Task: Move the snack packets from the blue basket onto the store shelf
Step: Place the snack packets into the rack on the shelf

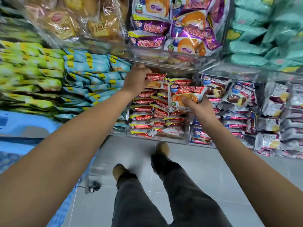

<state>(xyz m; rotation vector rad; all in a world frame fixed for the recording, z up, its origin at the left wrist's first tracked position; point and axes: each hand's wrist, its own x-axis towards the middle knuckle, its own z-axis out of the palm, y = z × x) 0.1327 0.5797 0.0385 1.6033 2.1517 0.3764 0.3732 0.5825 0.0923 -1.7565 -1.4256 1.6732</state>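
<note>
Your two bare forearms reach forward from the bottom corners toward the shelf, with your dark trouser legs [164, 194] and tan shoes on the grey tiled floor [205, 169] between them. Your right hand [199, 108] grips a red snack packet [183, 95] by its lower edge, fingers curled under it and thumb pressed on its face, holding it just in front of the clear shelf bin [157, 136] stacked with matching red packets [147, 115]. Your left hand [136, 79] is at the top of that same stack, just under the shelf above, fingers closed on another red packet [155, 77] lying on the pile. Beside the red stack, at the right, sit bins of blue-and-silver packets [229, 95] and grey ones [278, 104]; at the left, rows of light blue packets [91, 79] and green packets [32, 71]. Above, the upper shelf holds purple packets [164, 30], clear bread bags [73, 22] and teal packets [262, 38]. At the left edge of the view, the blue basket [21, 128] stands well apart from both hands, its contents blurred.
</note>
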